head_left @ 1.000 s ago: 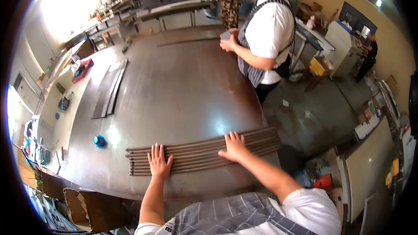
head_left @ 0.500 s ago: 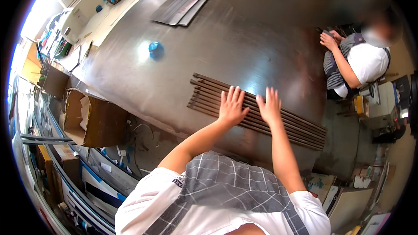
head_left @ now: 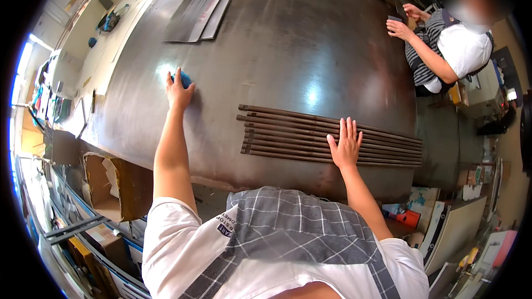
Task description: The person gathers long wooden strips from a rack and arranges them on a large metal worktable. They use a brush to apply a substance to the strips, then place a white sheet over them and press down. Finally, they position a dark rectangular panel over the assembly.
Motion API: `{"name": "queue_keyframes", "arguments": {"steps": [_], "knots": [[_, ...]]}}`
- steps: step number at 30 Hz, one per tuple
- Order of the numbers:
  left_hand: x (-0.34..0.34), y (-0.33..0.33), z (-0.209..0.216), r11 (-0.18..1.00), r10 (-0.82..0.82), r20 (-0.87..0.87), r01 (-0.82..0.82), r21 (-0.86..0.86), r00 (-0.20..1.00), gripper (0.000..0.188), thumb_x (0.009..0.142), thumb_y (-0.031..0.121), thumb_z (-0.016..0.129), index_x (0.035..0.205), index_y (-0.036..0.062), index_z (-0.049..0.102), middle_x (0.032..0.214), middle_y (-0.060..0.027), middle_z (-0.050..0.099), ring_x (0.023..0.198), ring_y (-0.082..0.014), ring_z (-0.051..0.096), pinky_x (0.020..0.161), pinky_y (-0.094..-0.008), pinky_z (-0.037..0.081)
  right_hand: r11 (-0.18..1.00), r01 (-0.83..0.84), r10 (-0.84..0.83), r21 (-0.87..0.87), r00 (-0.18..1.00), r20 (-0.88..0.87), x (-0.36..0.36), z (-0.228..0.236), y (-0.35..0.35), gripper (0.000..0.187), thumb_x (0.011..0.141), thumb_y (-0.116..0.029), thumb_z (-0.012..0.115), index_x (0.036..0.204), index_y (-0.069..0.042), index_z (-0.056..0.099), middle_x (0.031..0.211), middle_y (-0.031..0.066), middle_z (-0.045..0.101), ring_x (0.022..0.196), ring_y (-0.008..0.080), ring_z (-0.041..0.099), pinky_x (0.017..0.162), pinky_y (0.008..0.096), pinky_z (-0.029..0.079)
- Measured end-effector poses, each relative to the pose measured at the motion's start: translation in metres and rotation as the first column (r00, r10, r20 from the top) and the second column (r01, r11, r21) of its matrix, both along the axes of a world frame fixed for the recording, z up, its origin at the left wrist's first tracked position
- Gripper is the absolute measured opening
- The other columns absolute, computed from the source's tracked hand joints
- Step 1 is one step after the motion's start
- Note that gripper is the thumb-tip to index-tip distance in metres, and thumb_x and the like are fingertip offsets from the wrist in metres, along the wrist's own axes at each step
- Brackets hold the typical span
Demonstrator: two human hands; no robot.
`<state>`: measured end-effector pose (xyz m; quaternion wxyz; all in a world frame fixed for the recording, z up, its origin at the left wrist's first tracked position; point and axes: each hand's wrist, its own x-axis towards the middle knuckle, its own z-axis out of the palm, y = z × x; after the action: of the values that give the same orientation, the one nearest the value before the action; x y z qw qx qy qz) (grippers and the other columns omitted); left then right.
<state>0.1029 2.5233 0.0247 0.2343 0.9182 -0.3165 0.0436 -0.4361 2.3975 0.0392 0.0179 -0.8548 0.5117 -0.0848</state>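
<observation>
My left hand [head_left: 180, 95] reaches far out over the dark metal tabletop [head_left: 266, 61], its fingers curled round a small round blue object [head_left: 185, 81]. Part of that object is hidden by the hand, and its exact kind cannot be made out. My right hand [head_left: 347, 147] lies flat, fingers stretched, on a row of several long, thin brown bars [head_left: 288, 138]. These bars lie side by side near the table's front edge, with their left ends slightly uneven.
Flat grey sheets [head_left: 202, 5] lie stacked at the far left of the table. Across the right edge, a co-worker [head_left: 443, 50] handles a small dark piece. An open cardboard box [head_left: 119, 188] stands left of the table, and a pale workbench [head_left: 119, 44] runs behind it.
My left hand has left the bars and moved far left to the blue object. My right hand stays on the bars, and the view has shifted.
</observation>
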Motion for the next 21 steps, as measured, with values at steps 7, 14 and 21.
{"name": "queue_keyframes", "arguments": {"steps": [7, 14, 21], "knots": [[0.005, -0.028, -0.012, 0.965, -0.216, -0.089, 0.199, -0.168, 0.972, 0.054, 0.061, -0.002, 0.068, 0.112, 0.0133, 0.064, 0.118, -0.0141, 0.053, 0.112, -0.0329, 0.052, 0.099, -0.0399, 0.044, 1.000, 0.004, -0.004, 0.001, 1.000, 0.023, 0.002, 0.007, 0.000, 0.069, 0.091, -0.049, 0.051, 0.144, -0.009, 0.036, 0.151, 0.0134, 0.032, 0.143, 0.0296, 0.024, 0.114, 0.0543, 0.016], [-0.162, -0.086, 0.045, 0.697, -0.711, -0.176, 0.646, -0.311, 0.681, 0.052, 0.066, -0.009, 0.067, 0.114, 0.0098, 0.061, 0.125, -0.0141, 0.050, 0.117, -0.0338, 0.050, 0.099, -0.0383, 0.044, 1.000, 0.005, -0.005, -0.002, 0.999, 0.032, -0.003, 0.004, -0.003, 0.069, 0.090, -0.049, 0.053, 0.144, -0.009, 0.037, 0.151, 0.0134, 0.032, 0.142, 0.0299, 0.025, 0.114, 0.0541, 0.016], [-0.243, -0.113, 0.044, 0.529, -0.838, -0.236, 0.839, -0.128, 0.492, 0.049, 0.071, -0.009, 0.060, 0.115, 0.0136, 0.061, 0.129, -0.0101, 0.048, 0.125, -0.0334, 0.043, 0.099, -0.0412, 0.047, 1.000, 0.018, -0.019, 0.024, 0.999, 0.039, 0.001, 0.006, 0.001, 0.068, 0.090, -0.050, 0.052, 0.144, -0.011, 0.037, 0.152, 0.0120, 0.031, 0.142, 0.0282, 0.025, 0.115, 0.0524, 0.015]]}}
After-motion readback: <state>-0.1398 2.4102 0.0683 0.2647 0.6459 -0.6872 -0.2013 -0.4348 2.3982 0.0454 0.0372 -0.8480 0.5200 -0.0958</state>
